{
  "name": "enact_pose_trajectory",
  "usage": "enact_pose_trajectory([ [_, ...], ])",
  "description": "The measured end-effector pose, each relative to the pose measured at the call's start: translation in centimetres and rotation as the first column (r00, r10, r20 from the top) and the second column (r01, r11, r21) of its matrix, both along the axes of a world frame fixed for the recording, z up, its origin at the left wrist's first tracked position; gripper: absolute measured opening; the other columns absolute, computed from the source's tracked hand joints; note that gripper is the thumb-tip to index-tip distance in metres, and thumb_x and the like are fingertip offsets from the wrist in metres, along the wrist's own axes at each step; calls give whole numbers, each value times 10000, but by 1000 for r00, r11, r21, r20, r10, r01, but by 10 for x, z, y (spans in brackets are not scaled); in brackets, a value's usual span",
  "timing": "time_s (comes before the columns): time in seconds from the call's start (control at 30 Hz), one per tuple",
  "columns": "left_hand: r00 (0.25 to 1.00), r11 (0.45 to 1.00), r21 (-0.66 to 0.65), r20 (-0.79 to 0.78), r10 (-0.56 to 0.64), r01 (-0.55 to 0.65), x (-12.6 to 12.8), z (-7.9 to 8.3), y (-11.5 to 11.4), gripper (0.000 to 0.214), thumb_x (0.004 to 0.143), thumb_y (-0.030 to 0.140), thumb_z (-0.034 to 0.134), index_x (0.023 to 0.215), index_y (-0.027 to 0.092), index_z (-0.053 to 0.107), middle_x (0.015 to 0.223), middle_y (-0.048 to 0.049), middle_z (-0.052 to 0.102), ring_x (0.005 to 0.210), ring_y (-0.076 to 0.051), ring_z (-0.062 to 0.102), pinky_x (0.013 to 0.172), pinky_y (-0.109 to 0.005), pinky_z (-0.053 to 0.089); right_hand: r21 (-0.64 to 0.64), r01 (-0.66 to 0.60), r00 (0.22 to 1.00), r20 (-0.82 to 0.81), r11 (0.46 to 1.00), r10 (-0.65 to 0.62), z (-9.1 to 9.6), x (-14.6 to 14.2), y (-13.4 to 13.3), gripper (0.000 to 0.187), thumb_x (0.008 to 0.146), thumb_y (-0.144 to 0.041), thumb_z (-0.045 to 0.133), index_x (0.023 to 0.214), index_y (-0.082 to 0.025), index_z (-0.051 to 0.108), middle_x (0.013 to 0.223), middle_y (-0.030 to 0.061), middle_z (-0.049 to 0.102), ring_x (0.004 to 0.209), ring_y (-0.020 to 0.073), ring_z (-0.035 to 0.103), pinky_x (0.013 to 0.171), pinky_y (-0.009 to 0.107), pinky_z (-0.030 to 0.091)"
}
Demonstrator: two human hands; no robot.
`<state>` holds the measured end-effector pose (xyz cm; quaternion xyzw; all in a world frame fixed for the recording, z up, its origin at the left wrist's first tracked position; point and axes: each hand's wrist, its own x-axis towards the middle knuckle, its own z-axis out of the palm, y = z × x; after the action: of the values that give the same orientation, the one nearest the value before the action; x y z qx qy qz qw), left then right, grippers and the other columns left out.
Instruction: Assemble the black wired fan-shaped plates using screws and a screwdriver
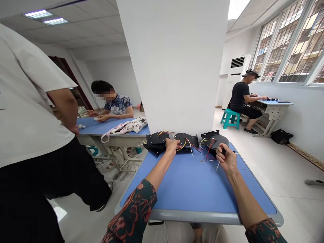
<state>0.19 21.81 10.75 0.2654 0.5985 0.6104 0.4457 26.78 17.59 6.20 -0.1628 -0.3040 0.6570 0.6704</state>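
Open room with a square white pillar (174, 67) at 12 o'clock and barred windows (286, 47) at 2 o'clock. A standing person (27, 101) in a white shirt is at 9 o'clock, a seated person (118, 106) at 11 o'clock, and a second seated person (240, 98) at 2 o'clock.

Foreground: blue-topped desk (192, 189). At its far end, at 12 o'clock, lie three black metal housings (155, 143) trailing thin red, yellow and white wires (209, 150). The housings appear rigid and moderately heavy, best taken by their outer rims; the wires look soft and easily snagged.

Left hand (172, 146): nearly closed, fingers curled over the middle housing (187, 139); any pinched wire cannot be told. Right hand (227, 158): closed around a small screwdriver (217, 165), its shaft angled toward the desk. A tiny brown speck (201, 161) lies between the hands. No legible label or writing.
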Motion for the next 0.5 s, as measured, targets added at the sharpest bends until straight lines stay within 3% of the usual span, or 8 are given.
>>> enact_pose_trajectory([
  [0.13, 997, 996, 32, -1, -79, 79, -5, -5, -49, 755, 811, 62, 760, 1457, 83, 371, 668, 22, 634, 430, -97, 589, 431, -183, 498, 4, 25, 1000, 9, 1000, -25, 2, 0, 0, 119, 795, -253, 712, 864, -171, 661, 615, -45, 531, 375, 28, 302, 261, 118, 272],
  [0.3, 980, 980, 13, -1, -198, 198, -4, -26, -110, 641, 845, 36, 697, 1419, 74, 413, 587, 55, 598, 406, -100, 571, 439, -190, 485, 14, 59, 998, -8, 998, -59, 3, 1, 0, 159, 793, -293, 711, 878, -170, 659, 626, -40, 541, 373, 28, 302, 262, 121, 255],
  [0.5, 965, 966, -18, 46, -257, 258, 12, -54, -142, 530, 845, 80, 694, 1308, 133, 440, 608, 71, 589, 429, -108, 592, 440, -193, 487, 32, 79, 997, 13, 996, -80, 4, -2, -2, 131, 802, -281, 671, 879, -176, 660, 622, -32, 552, 387, 34, 287, 276, 121, 245],
])
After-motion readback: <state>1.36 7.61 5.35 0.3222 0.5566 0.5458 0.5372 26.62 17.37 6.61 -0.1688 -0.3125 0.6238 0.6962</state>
